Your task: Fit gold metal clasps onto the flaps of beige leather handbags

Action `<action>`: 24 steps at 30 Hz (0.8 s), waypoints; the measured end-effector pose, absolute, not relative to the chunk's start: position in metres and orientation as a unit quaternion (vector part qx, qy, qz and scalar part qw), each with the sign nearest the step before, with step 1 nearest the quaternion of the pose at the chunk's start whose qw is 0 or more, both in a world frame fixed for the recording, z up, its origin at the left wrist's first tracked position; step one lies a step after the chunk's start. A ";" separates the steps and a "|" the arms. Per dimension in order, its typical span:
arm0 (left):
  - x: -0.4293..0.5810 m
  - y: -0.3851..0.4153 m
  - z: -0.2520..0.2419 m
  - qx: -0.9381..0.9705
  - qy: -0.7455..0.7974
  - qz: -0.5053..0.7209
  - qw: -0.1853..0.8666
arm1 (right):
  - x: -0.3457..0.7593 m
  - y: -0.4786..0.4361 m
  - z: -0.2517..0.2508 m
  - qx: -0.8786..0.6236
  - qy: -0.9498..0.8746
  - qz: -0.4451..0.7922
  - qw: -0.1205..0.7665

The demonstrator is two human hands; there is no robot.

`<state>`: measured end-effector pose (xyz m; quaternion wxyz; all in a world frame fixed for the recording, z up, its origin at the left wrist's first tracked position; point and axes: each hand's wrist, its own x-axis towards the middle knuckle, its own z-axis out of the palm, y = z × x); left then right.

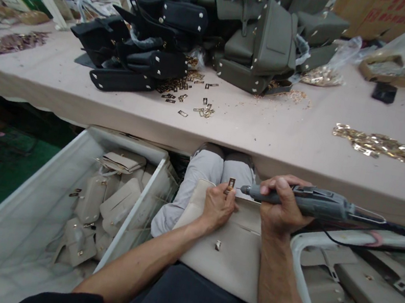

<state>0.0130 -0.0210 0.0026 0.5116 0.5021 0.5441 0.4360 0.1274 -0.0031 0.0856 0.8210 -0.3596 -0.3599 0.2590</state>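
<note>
A beige handbag [224, 256] lies across my lap, with a small metal turn lock [218, 245] on its front. My left hand [218, 208] rests at the bag's upper edge, its fingers closed on a small gold metal plate [232, 182] that has a slot in it. Wrapped around a grey electric screwdriver [306, 200], my right hand [282, 206] points the tool's tip left. That tip is close to the metal plate; whether they touch I cannot tell. A cable runs off to the right from the screwdriver.
Black bags [141, 53] and dark olive bags [261, 47] are piled on the table [228, 135]. Gold plates [376, 144] lie at right, more loose ones mid-table. A white crate [22, 204] of beige bags stands left; another white-rimmed bin [297, 250] stands right.
</note>
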 end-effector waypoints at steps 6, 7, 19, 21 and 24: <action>0.006 -0.013 -0.009 0.483 0.494 0.454 0.563 | 0.139 0.003 0.092 -0.362 -0.321 0.292 0.825; 0.005 -0.011 -0.009 0.461 0.487 0.456 0.585 | 0.142 0.004 0.095 -0.360 -0.304 0.304 0.828; -0.001 -0.005 -0.002 0.388 0.460 0.477 0.641 | 0.219 0.089 0.105 -0.356 -0.218 0.288 0.862; -0.001 -0.005 -0.004 0.396 0.481 0.479 0.618 | 0.230 0.108 0.108 -0.357 -0.206 0.285 0.865; -0.002 -0.003 -0.008 0.385 0.482 0.483 0.622 | 0.241 0.135 0.110 -0.374 -0.177 0.264 0.871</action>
